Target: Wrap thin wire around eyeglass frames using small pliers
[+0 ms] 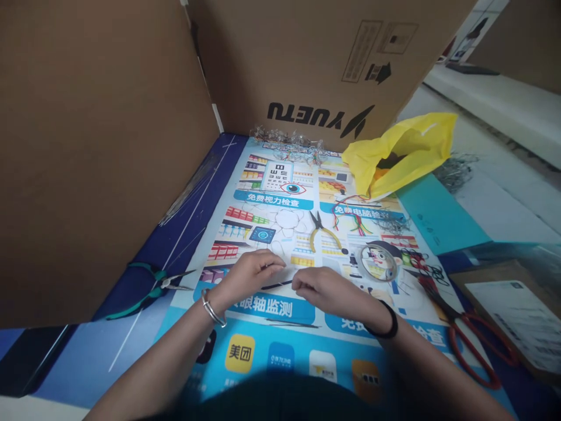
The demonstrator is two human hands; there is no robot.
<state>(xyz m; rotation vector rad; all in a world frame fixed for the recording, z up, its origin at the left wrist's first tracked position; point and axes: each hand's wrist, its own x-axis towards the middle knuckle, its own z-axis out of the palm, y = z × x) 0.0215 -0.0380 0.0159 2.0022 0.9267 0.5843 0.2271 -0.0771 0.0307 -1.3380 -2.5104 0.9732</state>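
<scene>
Okay, so the annoying bit is right in the middle: both the left hand and right hand are curled nearly closed, fingertips bunched and almost meeting over the printed poster, and I honestly can't tell if there's anything super thin pinched in there. Closest stuff I can make out is some skinny dark wires lying just on the wearer's side of the hands, plus yellow-handled pliers beyond them, jaws spread. The silver bangle on the left wrist is smooth and shiny; the right has a dark band. The crinkly yellow bag gapes but its inside is mostly shadow, and the wiry clump with clear bits at the foot of the brown cardboard is too tangled to sort out. There's a round see-through dish off to the right, red-handled scissors near a papery parcel with unreadable label print, and green-handled pliers over left, slim metal jaws apart.
</scene>
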